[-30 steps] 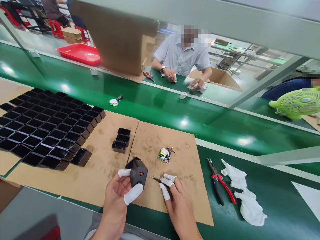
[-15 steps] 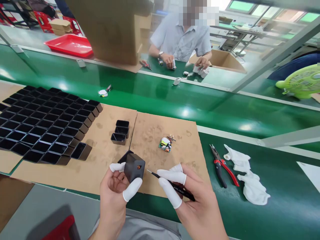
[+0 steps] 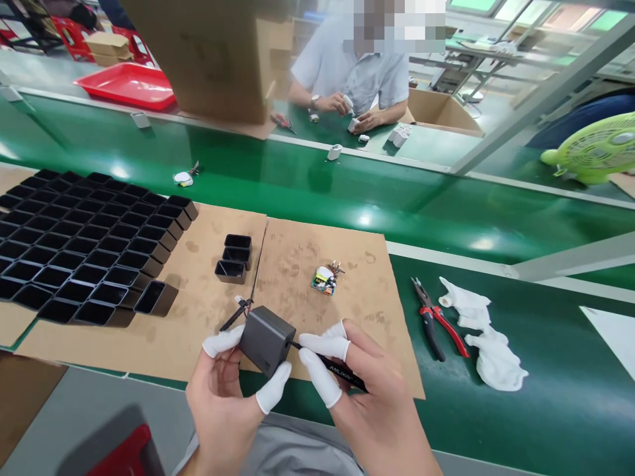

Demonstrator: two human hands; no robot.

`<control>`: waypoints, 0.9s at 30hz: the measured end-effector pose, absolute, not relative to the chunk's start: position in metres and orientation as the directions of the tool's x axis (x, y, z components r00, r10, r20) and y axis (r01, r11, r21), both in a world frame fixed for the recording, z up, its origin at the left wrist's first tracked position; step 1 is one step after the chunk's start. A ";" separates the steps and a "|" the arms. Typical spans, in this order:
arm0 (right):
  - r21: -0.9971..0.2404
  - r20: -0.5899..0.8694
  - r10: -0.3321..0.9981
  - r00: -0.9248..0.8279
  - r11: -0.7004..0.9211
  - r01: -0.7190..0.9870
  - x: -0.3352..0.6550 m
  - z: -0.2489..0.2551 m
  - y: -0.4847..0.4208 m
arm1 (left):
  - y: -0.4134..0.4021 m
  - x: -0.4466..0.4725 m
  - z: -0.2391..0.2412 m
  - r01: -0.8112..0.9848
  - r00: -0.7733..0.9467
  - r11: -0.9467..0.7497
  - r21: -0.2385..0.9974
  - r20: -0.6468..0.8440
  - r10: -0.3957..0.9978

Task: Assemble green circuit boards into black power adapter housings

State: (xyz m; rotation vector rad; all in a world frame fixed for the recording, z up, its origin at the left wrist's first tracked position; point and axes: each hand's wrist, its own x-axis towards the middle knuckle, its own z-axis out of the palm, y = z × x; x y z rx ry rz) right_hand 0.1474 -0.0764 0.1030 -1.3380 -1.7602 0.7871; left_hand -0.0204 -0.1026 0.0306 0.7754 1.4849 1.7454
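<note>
My left hand (image 3: 225, 396), with white finger cots on thumb and forefinger, grips a dark grey charger housing (image 3: 265, 340) above the near edge of the cardboard mat (image 3: 307, 264). A thin wire sticks out of the housing's far side. My right hand (image 3: 367, 396), cots on its fingertips too, pinches a black pointed tool (image 3: 337, 371) whose tip touches the housing's right face. A small green circuit board (image 3: 325, 277) lies on the mat beyond my hands.
Several empty black housings (image 3: 84, 244) fill the left mat, three more (image 3: 233, 259) stand apart. Red-handled pliers (image 3: 436, 320) and white gloves (image 3: 483, 344) lie at the right. A green conveyor belt (image 3: 347, 198) runs across; a person works beyond it, near a green fan (image 3: 595, 149).
My left hand has turned the housing, so its port face no longer shows. My right hand lifted the tool off the mat and brought its tip up against the housing.
</note>
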 end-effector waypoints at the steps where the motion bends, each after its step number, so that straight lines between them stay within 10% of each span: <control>1: -0.819 0.232 0.964 -0.133 0.267 0.507 0.146 0.101 -0.077 | -0.103 -0.020 0.029 -0.094 -0.586 -0.098 0.991 0.025 0.810; 10: -0.732 0.021 0.965 -0.260 0.192 0.654 0.142 0.100 -0.076 | -0.108 -0.032 0.009 0.185 -0.587 -0.106 0.977 0.196 0.785; 27: -0.950 -0.134 0.970 -0.202 -0.068 0.305 0.127 0.069 -0.087 | -0.113 -0.069 -0.025 0.665 -0.411 -0.234 0.709 0.609 0.679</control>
